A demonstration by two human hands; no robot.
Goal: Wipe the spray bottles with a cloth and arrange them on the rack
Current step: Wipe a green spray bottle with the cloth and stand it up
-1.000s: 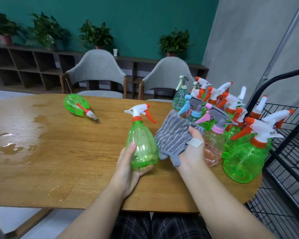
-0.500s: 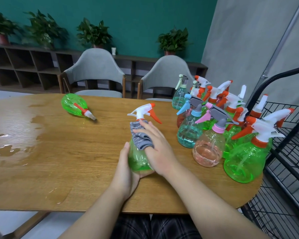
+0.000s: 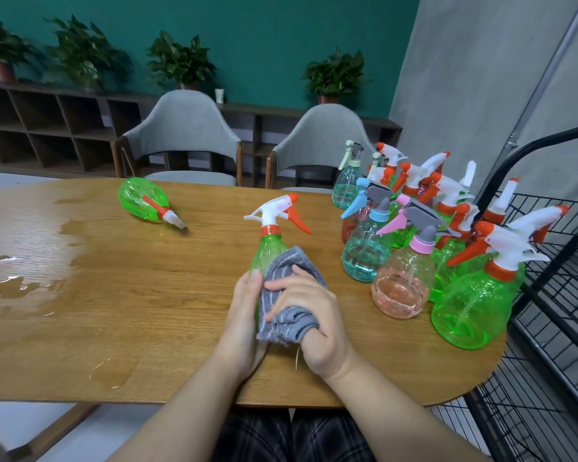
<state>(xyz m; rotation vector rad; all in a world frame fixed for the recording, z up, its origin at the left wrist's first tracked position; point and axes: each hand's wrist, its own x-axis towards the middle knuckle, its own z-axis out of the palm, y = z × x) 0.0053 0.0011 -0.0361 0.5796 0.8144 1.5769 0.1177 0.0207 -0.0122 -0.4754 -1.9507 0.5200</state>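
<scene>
Gripping the green plastic spray bottle [image 3: 267,253] left hand [image 3: 244,315], right hand [image 3: 309,323] clutching the grey striped cloth [image 3: 286,295]; wet wooden bench [image 3: 147,295] could let it slip into upright bottles [image 3: 414,261] just right.

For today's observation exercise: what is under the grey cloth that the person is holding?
Under the grey cloth is the body of the upright green spray bottle, gripped by the left hand. The right hand presses the cloth on. The bottle's lower body and base are covered.
</scene>
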